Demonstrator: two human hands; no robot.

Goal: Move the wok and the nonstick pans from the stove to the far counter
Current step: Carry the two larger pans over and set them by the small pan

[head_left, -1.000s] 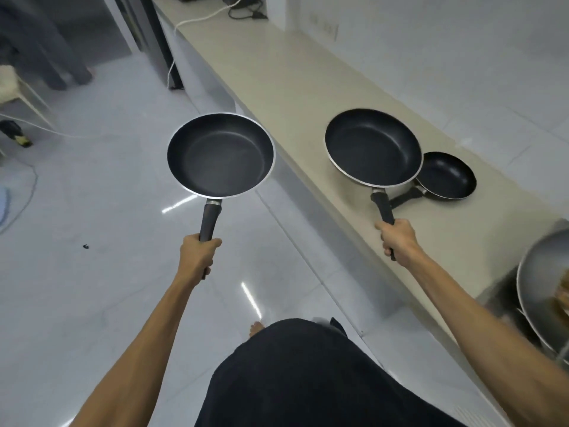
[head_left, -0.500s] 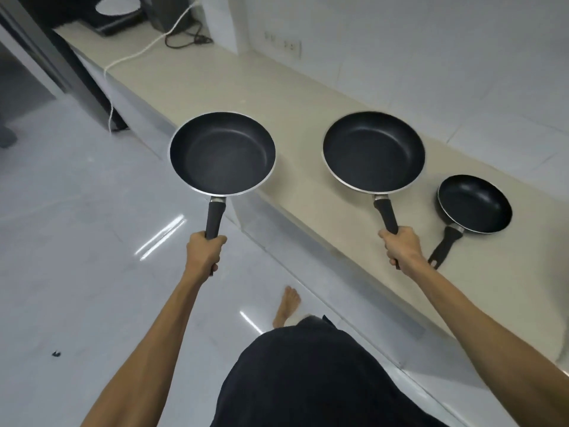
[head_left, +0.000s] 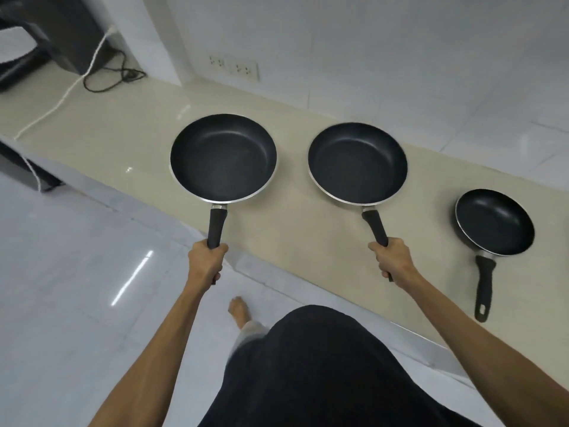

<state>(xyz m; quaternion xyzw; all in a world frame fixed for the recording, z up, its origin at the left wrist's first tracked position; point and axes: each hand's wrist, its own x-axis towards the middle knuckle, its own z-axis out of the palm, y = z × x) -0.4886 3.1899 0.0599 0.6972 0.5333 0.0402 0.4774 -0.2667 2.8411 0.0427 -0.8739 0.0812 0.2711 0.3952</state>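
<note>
Fingers (head_left: pixel 215 268) of the left hand (head_left: pixel 205 261) wrap one nonstick pan's handle, the right hand (head_left: pixel 392 261) grips another's; both pans (head_left: pixel 223 157) (head_left: pixel 357 163) are held over the beige counter (head_left: pixel 123 134), where a smaller pan (head_left: pixel 495 221) rests to the right.

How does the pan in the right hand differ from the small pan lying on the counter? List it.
1. Size: the pan in the right hand is clearly wider than the small pan.
2. State: the right hand grips the first by its handle; the small pan rests untouched on the counter.
3. Place: the small pan lies to the right of the held one.

Shared: black nonstick interior, silver rim, black handle pointing toward the person.
</note>
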